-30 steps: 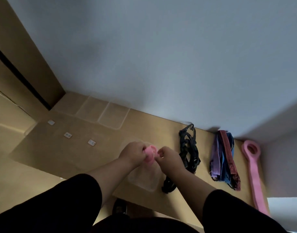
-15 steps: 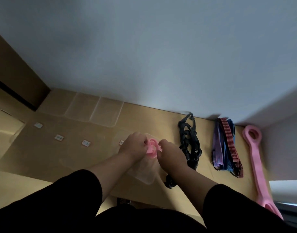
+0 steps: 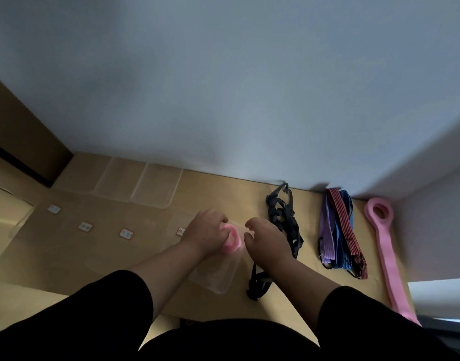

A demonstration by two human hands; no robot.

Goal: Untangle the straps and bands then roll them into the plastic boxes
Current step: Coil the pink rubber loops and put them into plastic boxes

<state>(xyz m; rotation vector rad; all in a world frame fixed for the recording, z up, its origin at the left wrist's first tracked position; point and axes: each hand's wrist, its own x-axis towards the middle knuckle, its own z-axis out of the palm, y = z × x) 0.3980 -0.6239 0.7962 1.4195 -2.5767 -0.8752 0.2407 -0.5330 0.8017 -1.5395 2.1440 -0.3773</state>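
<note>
A rolled pink band (image 3: 231, 241) sits over the far end of a clear plastic box (image 3: 218, 276) on the tabletop (image 3: 67, 246), and the left hand (image 3: 205, 231) has its grip curled round the roll. The right hand (image 3: 268, 243) hangs just beside the roll, fingers loosely bent and grasping nothing. Right of the box lies a tangled black strap (image 3: 284, 227), then a bundle of purple, blue and red striped bands (image 3: 338, 230), then a long pink band (image 3: 385, 246) with a loop at its far end. More clear plastic boxes (image 3: 140, 182) stand against the wall (image 3: 223, 87). Small white labels (image 3: 126, 233) lie in a row on the left.
</note>
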